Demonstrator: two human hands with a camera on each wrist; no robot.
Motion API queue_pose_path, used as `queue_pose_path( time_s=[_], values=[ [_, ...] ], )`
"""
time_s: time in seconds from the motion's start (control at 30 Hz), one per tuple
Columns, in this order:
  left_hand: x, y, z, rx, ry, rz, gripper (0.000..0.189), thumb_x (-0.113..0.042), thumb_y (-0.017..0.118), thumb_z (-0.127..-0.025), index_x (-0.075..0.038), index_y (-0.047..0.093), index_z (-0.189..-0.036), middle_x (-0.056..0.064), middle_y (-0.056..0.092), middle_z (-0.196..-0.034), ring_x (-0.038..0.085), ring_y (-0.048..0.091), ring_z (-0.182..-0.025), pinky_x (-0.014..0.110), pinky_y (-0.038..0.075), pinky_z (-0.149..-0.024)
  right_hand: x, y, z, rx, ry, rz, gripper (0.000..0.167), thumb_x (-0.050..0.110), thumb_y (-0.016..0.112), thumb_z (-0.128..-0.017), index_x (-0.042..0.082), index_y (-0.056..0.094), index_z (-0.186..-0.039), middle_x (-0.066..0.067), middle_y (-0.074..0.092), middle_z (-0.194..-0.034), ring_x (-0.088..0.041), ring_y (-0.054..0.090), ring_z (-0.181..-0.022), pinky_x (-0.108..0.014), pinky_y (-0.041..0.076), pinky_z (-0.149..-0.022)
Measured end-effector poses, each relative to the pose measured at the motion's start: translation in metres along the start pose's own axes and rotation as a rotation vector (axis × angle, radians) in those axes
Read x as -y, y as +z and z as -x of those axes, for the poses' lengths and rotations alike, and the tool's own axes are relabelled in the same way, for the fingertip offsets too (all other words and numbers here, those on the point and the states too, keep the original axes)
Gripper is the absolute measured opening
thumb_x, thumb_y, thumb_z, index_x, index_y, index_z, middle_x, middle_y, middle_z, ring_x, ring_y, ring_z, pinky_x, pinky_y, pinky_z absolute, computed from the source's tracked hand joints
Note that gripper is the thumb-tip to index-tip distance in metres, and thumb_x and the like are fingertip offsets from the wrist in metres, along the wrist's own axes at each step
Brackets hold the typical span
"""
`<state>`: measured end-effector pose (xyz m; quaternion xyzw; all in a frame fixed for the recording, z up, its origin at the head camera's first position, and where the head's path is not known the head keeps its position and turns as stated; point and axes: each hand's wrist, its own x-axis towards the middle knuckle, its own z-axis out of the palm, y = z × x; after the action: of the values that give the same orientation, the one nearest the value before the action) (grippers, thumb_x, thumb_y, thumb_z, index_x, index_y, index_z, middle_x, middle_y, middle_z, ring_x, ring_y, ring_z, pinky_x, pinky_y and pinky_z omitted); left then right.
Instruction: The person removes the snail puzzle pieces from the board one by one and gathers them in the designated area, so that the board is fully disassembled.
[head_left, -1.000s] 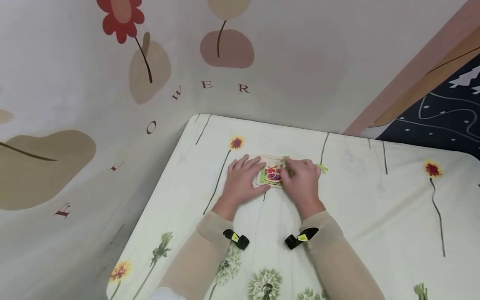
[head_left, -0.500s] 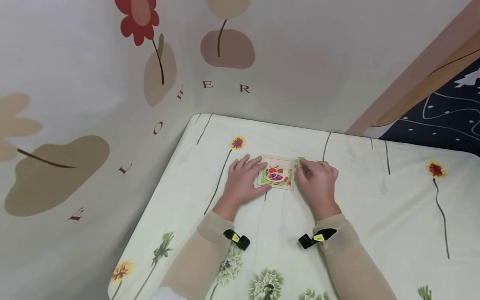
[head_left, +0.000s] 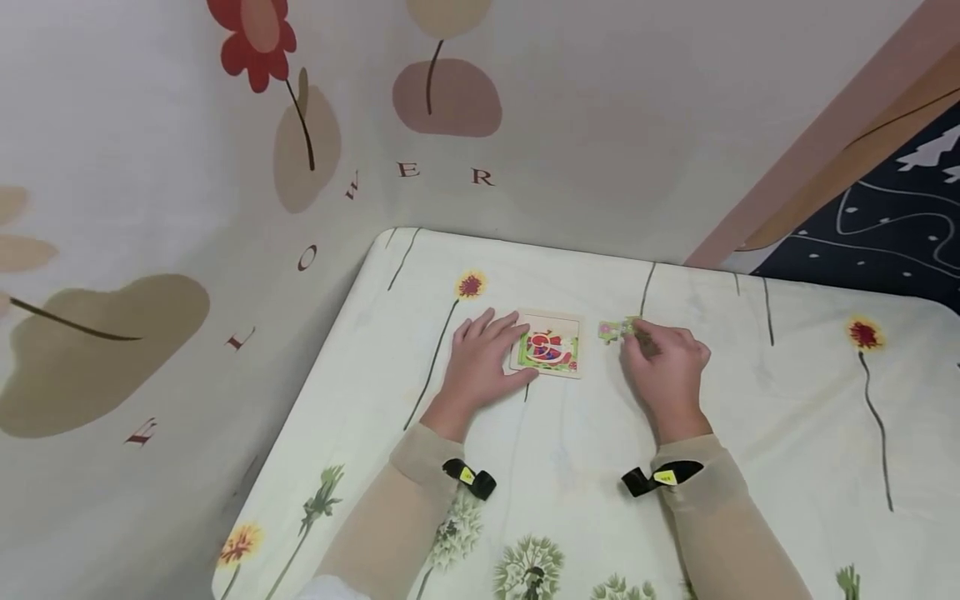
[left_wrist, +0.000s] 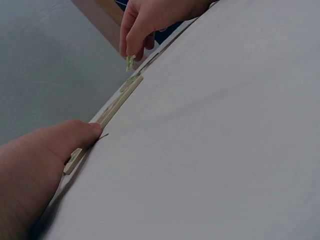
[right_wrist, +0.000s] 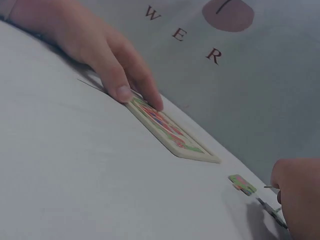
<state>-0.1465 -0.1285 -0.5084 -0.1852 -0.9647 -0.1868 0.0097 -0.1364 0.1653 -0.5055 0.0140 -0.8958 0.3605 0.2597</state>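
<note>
A small square wooden puzzle board point(head_left: 549, 315), with a red, blue and green picture and a strip of bare wood at its far side, lies flat on the table. My left hand point(head_left: 483, 358) holds it at the left, thumb at the near edge and fingers across the left side. To the right of the board, my right hand point(head_left: 667, 371) pinches a green puzzle piece point(left_wrist: 130, 63) between thumb and fingertips. Another green and pink puzzle piece point(head_left: 609, 331) lies between the board and this hand. The right wrist view shows that loose piece point(right_wrist: 242, 184) close to the fingers.
A white cloth point(head_left: 772, 400) printed with flowers covers the table. Behind and to the left stand pale fabric walls point(head_left: 600, 167) with flower prints and letters. Each wrist wears a black strapped camera point(head_left: 468, 477).
My right hand has moved right, off the board, with a puzzle piece. A loose piece and the board's bare far strip now show. The left hand stays on the board.
</note>
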Motion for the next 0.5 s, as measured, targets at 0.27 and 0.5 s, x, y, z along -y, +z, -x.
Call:
queue_pose_path(
  time_s=[0.27, 0.5],
  values=[
    [0.001, 0.002, 0.001, -0.003, -0.003, -0.012, 0.076, -0.068, 0.068, -0.092, -0.032, 0.054, -0.158, -0.008, 0.038, -0.17, 0.028, 0.022, -0.161, 0.058, 0.014, -0.126, -0.015, -0.01, 0.002, -0.015, 0.014, 0.01, 0.029, 0.005, 0.079, -0.09, 0.002, 0.08, -0.119, -0.018, 0.079, -0.107, -0.041, 0.063, -0.108, -0.065, 0.029, -0.102],
    [0.001, 0.003, 0.0, -0.01, 0.005, -0.005, 0.076, -0.066, 0.069, -0.092, -0.031, 0.055, -0.158, -0.007, 0.039, -0.17, 0.029, 0.023, -0.16, 0.059, 0.015, -0.125, -0.023, -0.023, 0.005, -0.012, 0.059, 0.035, 0.03, 0.004, 0.08, -0.091, 0.0, 0.079, -0.121, -0.019, 0.079, -0.109, -0.041, 0.064, -0.112, -0.063, 0.029, -0.1]
  ],
)
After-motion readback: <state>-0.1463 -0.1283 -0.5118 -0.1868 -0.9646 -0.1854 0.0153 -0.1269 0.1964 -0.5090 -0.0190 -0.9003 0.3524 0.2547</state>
